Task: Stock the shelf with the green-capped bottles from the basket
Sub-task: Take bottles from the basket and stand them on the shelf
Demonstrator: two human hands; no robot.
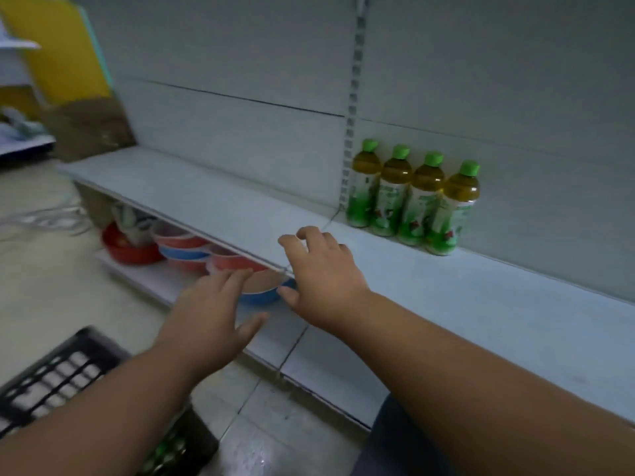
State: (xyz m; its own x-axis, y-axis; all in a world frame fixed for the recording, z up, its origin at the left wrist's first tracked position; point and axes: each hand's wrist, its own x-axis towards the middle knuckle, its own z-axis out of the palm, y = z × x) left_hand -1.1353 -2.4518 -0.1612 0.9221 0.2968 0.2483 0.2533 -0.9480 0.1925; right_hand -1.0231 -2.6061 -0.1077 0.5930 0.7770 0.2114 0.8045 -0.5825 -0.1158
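1. The pale shelf (213,201) runs from 10 o'clock down to 4 o'clock across my view, backed by a grey panel wall with a slotted upright (354,108) rising toward 12 o'clock
2. Four green-capped bottles (412,197) stand upright in a row, touching one another, against the back wall at about 2 o'clock
3. My left hand (209,317) hangs near the centre with fingers spread and nearly straight, holding nothing
4. My right hand (319,273) is just beside it over the shelf's front edge, fingers loosely bent and apart, gripping nothing
5. Below the shelf at 9 o'clock, red and blue bowls (185,249) sit on a lower board above a tiled floor (44,286)
6. The black basket (58,369) at 7 o'clock is cut off by my left arm and the frame; green glints show inside, too blurred to count
7. At 10 o'clock a yellow panel (65,42) and brown cardboard (89,125) are smeared by motion
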